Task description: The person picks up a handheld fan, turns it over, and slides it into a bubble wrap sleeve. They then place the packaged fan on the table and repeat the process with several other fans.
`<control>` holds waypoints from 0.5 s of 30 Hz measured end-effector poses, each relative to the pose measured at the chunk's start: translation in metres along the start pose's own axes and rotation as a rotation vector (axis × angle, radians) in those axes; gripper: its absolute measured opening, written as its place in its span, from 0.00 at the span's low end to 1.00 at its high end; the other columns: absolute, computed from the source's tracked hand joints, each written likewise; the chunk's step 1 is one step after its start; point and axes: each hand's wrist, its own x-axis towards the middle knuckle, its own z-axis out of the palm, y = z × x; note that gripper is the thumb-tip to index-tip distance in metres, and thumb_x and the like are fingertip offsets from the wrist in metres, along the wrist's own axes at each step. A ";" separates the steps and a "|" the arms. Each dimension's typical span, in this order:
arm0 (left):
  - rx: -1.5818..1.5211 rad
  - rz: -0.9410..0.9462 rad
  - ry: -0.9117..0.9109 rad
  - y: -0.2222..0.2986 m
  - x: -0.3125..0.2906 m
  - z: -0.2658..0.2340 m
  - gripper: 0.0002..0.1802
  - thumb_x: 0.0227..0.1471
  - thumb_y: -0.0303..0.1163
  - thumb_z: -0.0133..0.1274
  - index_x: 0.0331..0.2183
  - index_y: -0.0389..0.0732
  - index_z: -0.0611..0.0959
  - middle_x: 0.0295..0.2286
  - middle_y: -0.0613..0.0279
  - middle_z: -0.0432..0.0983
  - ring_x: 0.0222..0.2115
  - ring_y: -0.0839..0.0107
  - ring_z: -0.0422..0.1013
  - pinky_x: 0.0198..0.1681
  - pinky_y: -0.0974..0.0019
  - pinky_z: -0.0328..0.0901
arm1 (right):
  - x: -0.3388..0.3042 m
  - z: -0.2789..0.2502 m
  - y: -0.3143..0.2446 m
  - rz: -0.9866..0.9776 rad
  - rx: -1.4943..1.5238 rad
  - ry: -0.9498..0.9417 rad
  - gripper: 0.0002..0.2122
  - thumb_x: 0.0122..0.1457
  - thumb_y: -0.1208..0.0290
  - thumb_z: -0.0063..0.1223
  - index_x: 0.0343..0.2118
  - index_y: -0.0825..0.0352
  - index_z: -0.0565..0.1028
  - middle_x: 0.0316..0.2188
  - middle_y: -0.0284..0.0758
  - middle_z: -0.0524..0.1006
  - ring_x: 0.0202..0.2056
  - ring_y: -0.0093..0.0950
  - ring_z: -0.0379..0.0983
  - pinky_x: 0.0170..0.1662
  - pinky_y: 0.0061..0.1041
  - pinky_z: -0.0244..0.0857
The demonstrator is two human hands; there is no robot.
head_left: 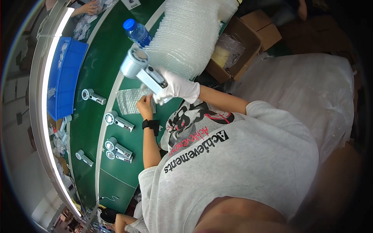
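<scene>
A pale blue handheld fan (136,66) with a round head is tilted in the air over the green bench. My right hand (175,86), in a white glove, is wrapped round its handle. Below the fan lies a bubble-wrap bag (126,102), flat on the bench. My bare left hand (145,105), a dark band on its wrist, has its fingers pinched at the bag's near edge. Close by on the left, a similar fan (119,120) rests on the bench, and a pair of fans (119,148) lies side by side nearer me.
A tall stack of bubble-wrap bags (180,35) stands beyond my right hand, beside a blue-capped bottle (136,34). Across the green belt (91,120), carrying more fans, is a blue bin (77,48). An open cardboard box (248,50) sits at right. Other people's hands (91,7) show far left.
</scene>
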 end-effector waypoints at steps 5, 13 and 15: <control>-0.518 -0.094 0.121 0.027 -0.010 0.011 0.08 0.42 0.26 0.49 0.23 0.30 0.78 0.16 0.54 0.73 0.16 0.73 0.67 0.22 0.69 0.61 | -0.024 -0.050 0.066 0.364 0.092 -0.031 0.27 0.45 0.72 0.54 0.46 0.71 0.55 0.32 0.38 0.72 0.23 0.26 0.72 0.24 0.22 0.68; -0.345 -0.131 0.210 0.010 -0.008 0.027 0.09 0.50 0.26 0.41 0.25 0.31 0.74 0.14 0.63 0.67 0.13 0.75 0.63 0.19 0.70 0.58 | -0.020 -0.060 0.108 0.477 -0.215 -0.106 0.22 0.47 0.71 0.51 0.47 0.66 0.60 0.29 0.37 0.72 0.20 0.25 0.71 0.20 0.23 0.65; -0.544 -0.322 0.144 0.039 -0.007 0.014 0.08 0.50 0.26 0.40 0.25 0.31 0.71 0.13 0.63 0.64 0.14 0.73 0.62 0.21 0.67 0.59 | -0.019 -0.061 0.117 0.428 -0.410 -0.026 0.21 0.47 0.72 0.48 0.47 0.64 0.61 0.28 0.38 0.73 0.20 0.29 0.71 0.21 0.27 0.65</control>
